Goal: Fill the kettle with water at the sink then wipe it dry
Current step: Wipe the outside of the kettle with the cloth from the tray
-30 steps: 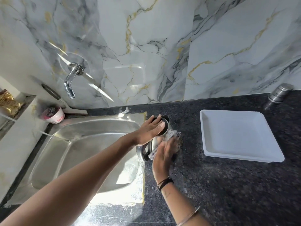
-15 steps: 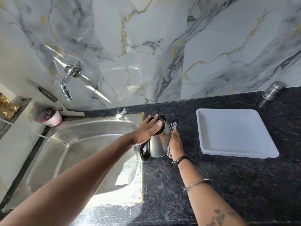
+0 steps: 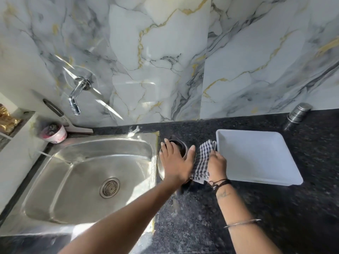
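The steel kettle (image 3: 180, 149) stands upright on the black granite counter (image 3: 201, 217), just beside the right rim of the stainless sink (image 3: 88, 176) and between that sink and a white plastic tray (image 3: 256, 156). Most of its body is hidden under the hands, so only the dark open top and a strip of shiny wall show.

The left hand (image 3: 175, 162) lies spread flat over the kettle's top, fingers splayed and pressing down to steady it rather than wrapping the handle. The right hand (image 3: 217, 165) is closed around a black-and-white checked cloth (image 3: 202, 160), bunching it and pressing it against the side of the kettle facing the tray.

The wall tap (image 3: 78, 96) above the sink's far left corner shows no stream, and the sink basin looks empty apart from its drain. With the kettle out of the sink and the cloth on it, the filling appears finished and the drying is under way. Whether there is water inside cannot be seen, since the palm covers the opening. Only the tray-facing side is clearly being rubbed; the sink-facing wall, the handle and the base probably remain to be wiped. A steel tumbler (image 3: 299, 112) stands well away from the sink, by the wall beyond the tray.
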Available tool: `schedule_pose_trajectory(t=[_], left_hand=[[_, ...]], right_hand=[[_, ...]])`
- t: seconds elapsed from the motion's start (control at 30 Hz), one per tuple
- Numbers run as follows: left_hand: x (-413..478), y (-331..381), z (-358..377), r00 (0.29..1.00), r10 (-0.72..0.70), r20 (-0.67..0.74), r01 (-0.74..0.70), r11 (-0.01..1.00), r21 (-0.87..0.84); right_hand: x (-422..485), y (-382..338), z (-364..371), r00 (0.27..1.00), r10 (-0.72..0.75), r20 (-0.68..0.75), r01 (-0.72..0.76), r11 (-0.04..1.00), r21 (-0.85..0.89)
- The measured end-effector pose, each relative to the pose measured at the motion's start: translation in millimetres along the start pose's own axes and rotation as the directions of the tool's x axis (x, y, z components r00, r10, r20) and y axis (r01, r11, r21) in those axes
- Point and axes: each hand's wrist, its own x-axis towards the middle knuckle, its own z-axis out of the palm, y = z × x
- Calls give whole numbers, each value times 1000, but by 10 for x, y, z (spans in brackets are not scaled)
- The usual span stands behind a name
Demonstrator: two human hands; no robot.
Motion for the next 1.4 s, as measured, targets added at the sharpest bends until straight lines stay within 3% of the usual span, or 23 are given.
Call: schedule_pose_trajectory(t=[0.1, 0.13, 0.2, 0.27, 0.33, 0.4, 0.47, 0.53, 0.6, 0.73, 0.83, 0.93, 1.07, 1.17, 1.23, 1.4], left_hand=[[-120, 185, 277, 994, -109, 15, 109, 994, 2], [-114, 191, 287, 996, -77, 36, 74, 995, 74], [-88, 120, 180, 981, 133, 143, -165, 956, 243], [26, -8, -58, 841, 349, 412, -499, 795, 344], [231, -140, -326, 659, 410, 631, -729, 556, 400], [451, -186, -492, 567, 443, 695, -822, 361, 440], [611, -136, -525, 540, 457, 707, -841, 301, 449], [679, -36, -489, 589, 423, 689, -808, 336, 484], [705, 47, -434, 691, 380, 615, -722, 401, 564], [773, 144, -357, 909, 345, 234, -410, 643, 647], [831, 172, -360, 958, 284, 49, -255, 757, 601], [832, 161, -375, 973, 224, 49, -211, 794, 570], [817, -53, -488, 935, 223, 276, -336, 807, 486], [708, -404, -697, 772, 406, 489, -622, 643, 447], [647, -595, -800, 667, 473, 576, -738, 522, 427], [646, -575, -917, 622, 468, 628, -769, 516, 376]], right_hand=[[123, -363, -335, 991, -133, -3, 133, 991, 28], [138, -467, -436, 986, -166, 20, 165, 986, 36], [122, -619, -597, 971, -224, 78, 223, 975, 24], [30, -701, -698, 958, -263, 111, 265, 964, 0], [-104, -719, -737, 946, -293, 137, 297, 955, -9], [-243, -696, -726, 940, -298, 167, 301, 954, 10], [-362, -660, -703, 943, -279, 182, 278, 960, 34], [-449, -608, -688, 941, -277, 193, 273, 961, 49], [-522, -570, -705, 944, -280, 176, 274, 960, 59], [-561, -496, -779, 951, -296, 89, 291, 954, 67], [-610, -408, -795, 944, -324, 55, 322, 946, 48], [-685, -263, -688, 948, -316, 25, 316, 949, 18], [-757, 40, -385, 971, -234, -58, 232, 972, -38], [-823, 199, -123, 964, -210, -164, 204, 977, -58], [-874, 236, 59, 948, -228, -223, 222, 974, -52], [-1079, 302, 590, 911, -390, -133, 387, 921, -48]])
